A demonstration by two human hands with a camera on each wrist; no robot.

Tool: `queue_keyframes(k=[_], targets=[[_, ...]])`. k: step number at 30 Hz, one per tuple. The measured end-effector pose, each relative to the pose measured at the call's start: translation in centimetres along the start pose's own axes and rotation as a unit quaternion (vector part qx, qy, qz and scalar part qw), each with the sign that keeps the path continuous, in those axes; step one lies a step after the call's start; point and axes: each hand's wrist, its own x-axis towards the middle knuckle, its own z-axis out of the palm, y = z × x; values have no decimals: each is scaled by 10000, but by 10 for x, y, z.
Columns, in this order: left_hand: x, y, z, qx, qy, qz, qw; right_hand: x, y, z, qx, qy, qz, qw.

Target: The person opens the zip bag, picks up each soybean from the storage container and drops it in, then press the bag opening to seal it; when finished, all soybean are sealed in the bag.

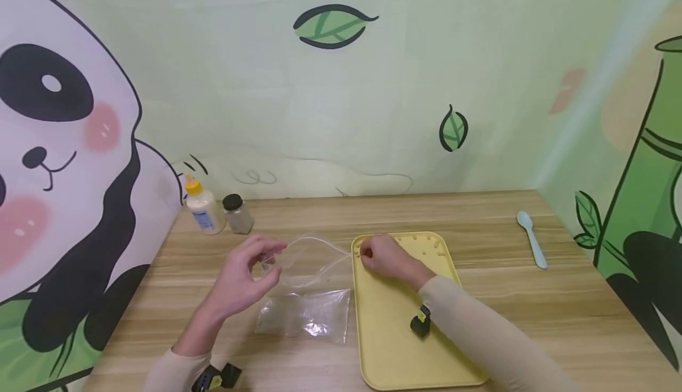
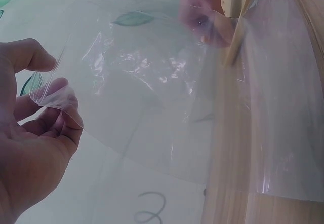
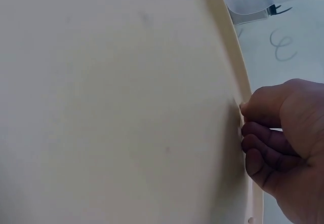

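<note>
A clear zip-top plastic bag [image 1: 306, 315] lies on the table, its mouth spread wide. My left hand [image 1: 240, 279] holds the bag's left edge; in the left wrist view the film [image 2: 55, 98] bunches at the curled fingers. To the right is a yellow tray [image 1: 394, 344], with several small tan pieces [image 1: 438, 244] along its far end. My right hand [image 1: 389, 256] is at the tray's far left corner, fingers curled. In the right wrist view, its thumb and forefinger pinch a tiny tan piece [image 3: 242, 107], mostly hidden, against the tray rim.
At the back left stand a white bottle with a yellow cap [image 1: 205, 208] and a small jar with a black lid [image 1: 237, 214]. A light blue spoon [image 1: 532, 240] lies right of the tray on the wooden table [image 1: 495, 303]. A printed cloth wall [image 1: 346, 113] rises behind.
</note>
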Motion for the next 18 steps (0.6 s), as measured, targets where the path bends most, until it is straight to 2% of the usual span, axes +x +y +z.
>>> queue_keyframes(k=[8, 18], targets=[[1, 2, 0, -40, -37, -37, 10000, -3, 1, -3, 113, 24, 137, 9998], [1, 3, 0, -98, -48, -54, 9999, -7, -1, -17, 214, 46, 380, 9990]])
